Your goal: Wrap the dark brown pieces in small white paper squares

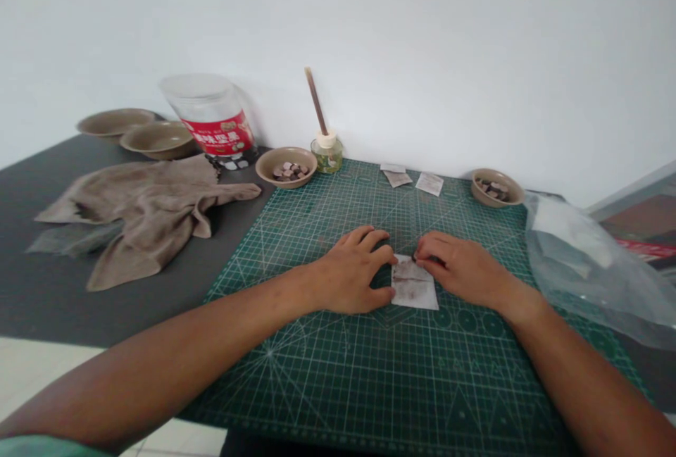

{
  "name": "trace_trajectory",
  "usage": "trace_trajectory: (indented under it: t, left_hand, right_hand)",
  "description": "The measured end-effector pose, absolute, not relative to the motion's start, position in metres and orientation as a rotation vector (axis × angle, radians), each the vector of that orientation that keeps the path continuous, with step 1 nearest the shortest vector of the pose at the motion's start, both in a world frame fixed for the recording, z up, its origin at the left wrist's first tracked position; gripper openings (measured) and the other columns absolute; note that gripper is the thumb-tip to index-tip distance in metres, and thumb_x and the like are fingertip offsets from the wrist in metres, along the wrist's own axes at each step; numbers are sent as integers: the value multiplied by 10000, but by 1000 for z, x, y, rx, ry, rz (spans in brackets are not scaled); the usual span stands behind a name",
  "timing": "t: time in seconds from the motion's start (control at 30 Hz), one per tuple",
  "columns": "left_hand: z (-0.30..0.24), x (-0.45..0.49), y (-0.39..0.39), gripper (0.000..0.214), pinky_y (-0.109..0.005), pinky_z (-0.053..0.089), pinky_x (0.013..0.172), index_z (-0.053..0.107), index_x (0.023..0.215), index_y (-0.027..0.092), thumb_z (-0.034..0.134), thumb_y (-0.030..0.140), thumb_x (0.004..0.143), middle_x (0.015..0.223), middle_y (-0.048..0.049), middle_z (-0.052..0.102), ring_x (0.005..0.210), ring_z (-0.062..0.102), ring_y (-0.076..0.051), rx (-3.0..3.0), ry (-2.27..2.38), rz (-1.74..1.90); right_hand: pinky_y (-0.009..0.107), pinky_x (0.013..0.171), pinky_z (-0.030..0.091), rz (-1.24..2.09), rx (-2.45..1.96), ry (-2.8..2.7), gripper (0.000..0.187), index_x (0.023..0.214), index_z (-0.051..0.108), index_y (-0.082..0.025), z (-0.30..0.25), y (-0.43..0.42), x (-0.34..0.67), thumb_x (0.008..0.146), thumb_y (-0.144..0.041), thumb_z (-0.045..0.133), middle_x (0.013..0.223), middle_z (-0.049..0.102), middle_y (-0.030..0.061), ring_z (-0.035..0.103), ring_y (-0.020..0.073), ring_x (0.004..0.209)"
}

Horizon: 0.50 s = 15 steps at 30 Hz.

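A small, smudged white square (412,293), which looks like paper or cloth, lies on the green cutting mat (338,372). My left hand (356,270) rests at the square's left edge with fingers apart, thumb and a fingertip touching it. At the upper right corner of the square, my right hand (459,267) is closed in a pinch. Something small and dark shows by its fingertips, too small to name. Similar white pieces (429,184) lie at the mat's far edge.
Bowls of small brownish pieces stand behind, one bowl (264,174) left, another bowl (515,196) right. A small glass bottle (327,158) holds a brush-like stick. Leftward are a labelled jar (224,134), stacked-looking bowls (151,140) and a brown cloth (142,196). A plastic bag (591,267) lies right.
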<state>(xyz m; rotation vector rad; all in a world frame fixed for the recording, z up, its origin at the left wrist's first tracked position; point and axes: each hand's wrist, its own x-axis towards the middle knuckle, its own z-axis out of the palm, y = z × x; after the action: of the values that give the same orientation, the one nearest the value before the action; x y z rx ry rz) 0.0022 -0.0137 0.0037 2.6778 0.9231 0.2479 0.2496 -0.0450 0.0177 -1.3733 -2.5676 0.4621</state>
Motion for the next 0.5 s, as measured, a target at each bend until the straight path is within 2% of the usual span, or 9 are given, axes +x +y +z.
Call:
trace_trajectory:
  t: [0.13, 0.3, 0.5]
  left_hand:
    - [4, 2, -14, 481, -561, 269, 1188, 583, 1258, 230, 656, 486, 858, 1506, -129, 399, 1459, 282, -383, 2669, 911, 237]
    - [3, 2, -13, 485, -584, 270, 1182, 573, 1278, 246, 655, 485, 863, 1522, -115, 388, 1463, 275, -383, 2656, 925, 243]
    - [3, 2, -13, 482, -572, 289, 1174, 585, 1251, 237, 672, 490, 850, 1503, -120, 405, 1452, 291, -381, 2666, 902, 256]
  right_hand:
    - [288, 776, 473, 630, -1219, -2680, 130, 920, 618, -223, 19, -49, 245, 992, -213, 509, 1015, 660, 16, 634, 157, 877]
    - [314, 793, 460, 433, -1404, -2579, 122, 934, 612, -207, 19, -45, 248, 989, -209, 503, 1007, 645, 42, 624, 181, 909]
    - [279, 741, 442, 711, -1274, -2630, 103, 895, 604, -224, 22, -51, 249, 973, -204, 540, 968, 618, 1, 599, 140, 817]
